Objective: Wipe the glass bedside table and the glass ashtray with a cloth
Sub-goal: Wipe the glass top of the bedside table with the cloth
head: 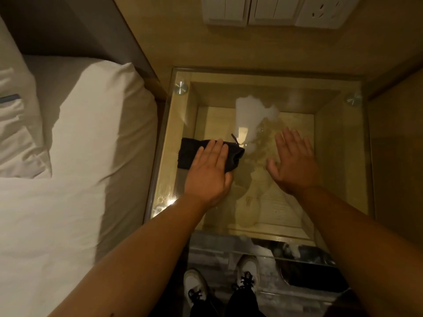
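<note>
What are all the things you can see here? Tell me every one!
glass bedside table: one, clear top over a yellowish wooden box, beside the bed
cloth: one, black, folded, on the left part of the glass
metal studs: two seen clearly, silver, at the far corners of the glass
bed: one, white sheet, to the left
pillow: one, white, at the far left
switch and socket panel: white, on the wall above the table
ashtray: none that I can see
shoes: two, white with black laces, on the floor below
left hand: flat, pressing on the cloth
right hand: flat, fingers spread, over the bare glass
</note>
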Motion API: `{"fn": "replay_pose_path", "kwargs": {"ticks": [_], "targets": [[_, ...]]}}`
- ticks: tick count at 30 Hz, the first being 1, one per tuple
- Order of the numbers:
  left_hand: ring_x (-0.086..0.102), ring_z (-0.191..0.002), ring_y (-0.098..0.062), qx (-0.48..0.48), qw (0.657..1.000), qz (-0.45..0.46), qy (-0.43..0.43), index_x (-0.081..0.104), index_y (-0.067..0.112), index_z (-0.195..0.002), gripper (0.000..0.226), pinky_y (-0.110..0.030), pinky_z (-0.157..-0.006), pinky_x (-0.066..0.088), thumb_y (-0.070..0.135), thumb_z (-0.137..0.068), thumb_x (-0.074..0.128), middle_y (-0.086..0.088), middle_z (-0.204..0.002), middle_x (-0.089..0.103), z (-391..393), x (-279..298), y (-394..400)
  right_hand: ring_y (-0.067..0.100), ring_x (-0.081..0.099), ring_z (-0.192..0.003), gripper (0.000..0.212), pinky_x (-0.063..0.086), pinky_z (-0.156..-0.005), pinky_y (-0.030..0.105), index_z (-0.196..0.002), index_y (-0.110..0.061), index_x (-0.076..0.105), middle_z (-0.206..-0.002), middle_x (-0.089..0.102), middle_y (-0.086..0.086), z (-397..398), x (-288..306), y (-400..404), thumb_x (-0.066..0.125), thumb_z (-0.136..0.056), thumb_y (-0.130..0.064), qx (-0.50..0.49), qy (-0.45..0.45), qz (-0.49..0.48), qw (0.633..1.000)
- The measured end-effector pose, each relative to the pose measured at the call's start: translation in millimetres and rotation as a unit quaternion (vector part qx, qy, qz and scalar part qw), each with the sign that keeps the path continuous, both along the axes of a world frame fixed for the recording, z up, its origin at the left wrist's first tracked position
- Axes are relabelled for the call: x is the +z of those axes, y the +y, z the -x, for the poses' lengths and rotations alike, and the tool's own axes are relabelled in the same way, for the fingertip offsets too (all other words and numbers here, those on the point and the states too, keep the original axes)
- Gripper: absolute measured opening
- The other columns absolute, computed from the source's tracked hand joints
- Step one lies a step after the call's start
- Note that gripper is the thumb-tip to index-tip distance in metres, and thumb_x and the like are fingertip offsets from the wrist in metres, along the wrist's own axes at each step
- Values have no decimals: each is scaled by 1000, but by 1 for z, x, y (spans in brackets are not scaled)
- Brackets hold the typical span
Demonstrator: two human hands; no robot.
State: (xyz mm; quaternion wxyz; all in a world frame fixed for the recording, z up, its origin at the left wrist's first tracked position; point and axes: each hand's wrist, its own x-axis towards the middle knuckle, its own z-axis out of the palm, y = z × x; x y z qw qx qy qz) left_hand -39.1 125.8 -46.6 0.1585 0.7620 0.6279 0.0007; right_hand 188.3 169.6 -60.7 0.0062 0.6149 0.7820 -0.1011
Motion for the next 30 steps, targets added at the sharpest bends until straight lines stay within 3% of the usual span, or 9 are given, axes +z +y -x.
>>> {"fn": "replay_pose_path", "kwargs": {"ticks": [9, 22, 30], "targets": [[17, -146, -25, -17, 1000, 16, -15, 29, 7, -148, 70, -37, -118, -3, 38, -85, 34, -12, -156, 26, 1, -1, -82, 29, 11, -146, 73, 4, -118, 44, -150, -10, 23, -158, 19, 14, -1, -2, -1, 24, -90, -51, 3, -7, -4, 1000], [21, -144, -24, -9, 999, 33, -38, 34, 8, -145, 71, -42, -118, 8, 38, -81, 43, -12, -154, 31, -4, -2, -169, 28, 10, -147, 72, 6, -118, 45, -151, -10, 21, -159, 16, 13, -2, -3, -1, 23, -90, -49, 6, -4, -5, 1000], [44, -133, -21, 26, 990, 6, -137, 59, 7, -128, 56, -38, -115, 21, 31, -79, 47, -8, -137, 55, -2, 7, -187, 29, 8, -147, 70, 5, -118, 46, -151, -9, 20, -159, 14, 14, -3, 0, -2, 23, -93, -48, 13, -10, 5, 1000]]}}
